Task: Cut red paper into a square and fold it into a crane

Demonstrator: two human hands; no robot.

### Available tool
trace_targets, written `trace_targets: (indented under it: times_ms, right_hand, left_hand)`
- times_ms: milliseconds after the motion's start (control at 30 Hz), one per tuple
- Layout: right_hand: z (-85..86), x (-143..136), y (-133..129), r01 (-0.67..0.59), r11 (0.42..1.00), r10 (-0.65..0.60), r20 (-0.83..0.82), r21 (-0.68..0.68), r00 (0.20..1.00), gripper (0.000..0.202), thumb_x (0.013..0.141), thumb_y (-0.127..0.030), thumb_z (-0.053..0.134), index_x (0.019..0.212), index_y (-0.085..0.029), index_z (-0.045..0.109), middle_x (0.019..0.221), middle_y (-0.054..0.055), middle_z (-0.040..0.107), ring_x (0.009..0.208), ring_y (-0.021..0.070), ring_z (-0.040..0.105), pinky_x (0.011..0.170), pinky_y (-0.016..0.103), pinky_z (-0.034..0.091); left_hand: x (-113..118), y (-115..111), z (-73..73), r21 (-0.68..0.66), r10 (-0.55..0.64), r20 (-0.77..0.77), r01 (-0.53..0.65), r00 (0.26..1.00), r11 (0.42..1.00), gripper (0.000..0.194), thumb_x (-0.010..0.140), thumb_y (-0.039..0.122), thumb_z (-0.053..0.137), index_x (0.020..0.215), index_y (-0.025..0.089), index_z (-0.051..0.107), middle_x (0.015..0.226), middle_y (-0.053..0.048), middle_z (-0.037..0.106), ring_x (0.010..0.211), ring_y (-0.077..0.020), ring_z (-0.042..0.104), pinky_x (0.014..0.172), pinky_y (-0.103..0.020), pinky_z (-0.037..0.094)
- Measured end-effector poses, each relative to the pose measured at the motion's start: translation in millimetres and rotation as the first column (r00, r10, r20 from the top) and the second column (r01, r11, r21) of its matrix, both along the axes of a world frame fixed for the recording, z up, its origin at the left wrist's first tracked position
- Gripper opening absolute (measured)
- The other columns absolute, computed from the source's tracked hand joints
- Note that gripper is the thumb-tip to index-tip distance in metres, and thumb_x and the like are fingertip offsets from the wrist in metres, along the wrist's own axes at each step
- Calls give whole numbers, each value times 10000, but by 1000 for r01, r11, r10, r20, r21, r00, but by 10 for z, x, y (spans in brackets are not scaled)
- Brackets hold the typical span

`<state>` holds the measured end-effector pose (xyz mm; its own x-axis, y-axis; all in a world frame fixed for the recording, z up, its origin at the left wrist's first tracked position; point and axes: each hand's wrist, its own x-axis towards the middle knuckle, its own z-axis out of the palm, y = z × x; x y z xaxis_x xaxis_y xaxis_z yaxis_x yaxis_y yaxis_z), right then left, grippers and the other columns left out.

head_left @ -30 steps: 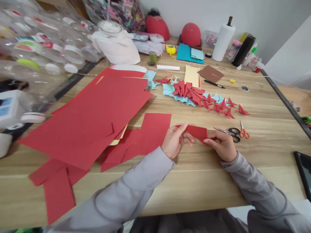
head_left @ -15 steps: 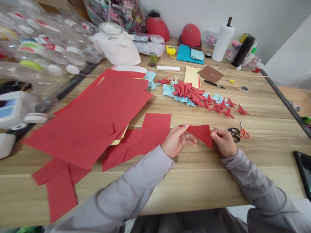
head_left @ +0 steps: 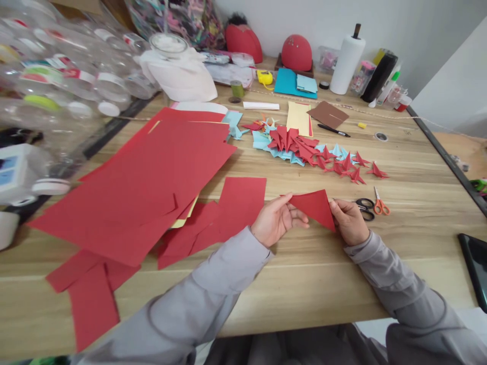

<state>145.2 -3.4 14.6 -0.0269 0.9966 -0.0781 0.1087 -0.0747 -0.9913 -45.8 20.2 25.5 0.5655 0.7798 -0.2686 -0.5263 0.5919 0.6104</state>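
Note:
Between my hands, just above the wooden table, is a piece of red paper folded to a triangle shape. My left hand pinches its left corner between thumb and index finger, the other fingers loosely curled below. At the paper's right edge my right hand grips with thumb and fingertips. Black-handled scissors and orange-handled scissors lie just beyond the right hand. To the left of my left hand is a flat red sheet.
Large red sheets cover the table's left side, with smaller red pieces nearer me. Folded red paper cranes and light blue ones lie in the middle. Plastic bottles crowd the far left; a black device rests at the right edge.
The red paper has tilted slightly, its upper right corner a little higher. Both hands keep their hold. The whole view has shifted slightly.

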Motion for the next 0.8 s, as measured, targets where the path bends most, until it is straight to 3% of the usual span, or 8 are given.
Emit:
trace_targets:
  times_ms: [233,367,500,633,800]
  right_hand:
    - [6,-14,14,27,1000,-27,48,2,998,444,782,-567,544,596,-164,537,478,-54,370,436,58,271,380,196,229]
    - [33,-23,2,39,991,-58,148,130,987,330,800,-483,556,748,-164,617,602,-8,555,552,102,456,503,222,389]
    - [68,-20,-29,15,978,-63,230,207,971,232,792,-400,588,802,-171,627,671,16,626,586,124,519,546,246,428]
    - [83,-21,-60,119,945,-215,307,304,927,194,794,-370,587,776,-181,628,599,-9,585,530,115,484,504,237,396]
    - [56,-40,-82,232,889,-355,275,394,894,177,813,-359,579,784,-186,605,593,-11,564,527,115,474,505,240,389]
  left_hand:
    - [2,-3,-16,19,-4,15,4,1000,1000,237,805,284,490,918,104,596,732,-91,673,623,-196,643,596,-330,520]
    - [-4,-27,-44,54,6,9,-7,1000,999,245,700,194,505,889,89,621,712,-94,683,652,-222,657,622,-365,526]
    - [11,-57,-41,94,90,-91,-81,992,992,382,567,109,500,924,100,637,806,-82,705,732,-222,671,653,-345,531]
    - [60,-69,-40,161,239,-210,-208,948,965,349,545,89,584,888,129,638,849,-62,710,833,-219,668,709,-315,526]
    - [90,-82,-58,284,212,-253,-137,944,949,405,560,171,765,936,130,619,897,-73,713,820,-210,673,773,-342,527]
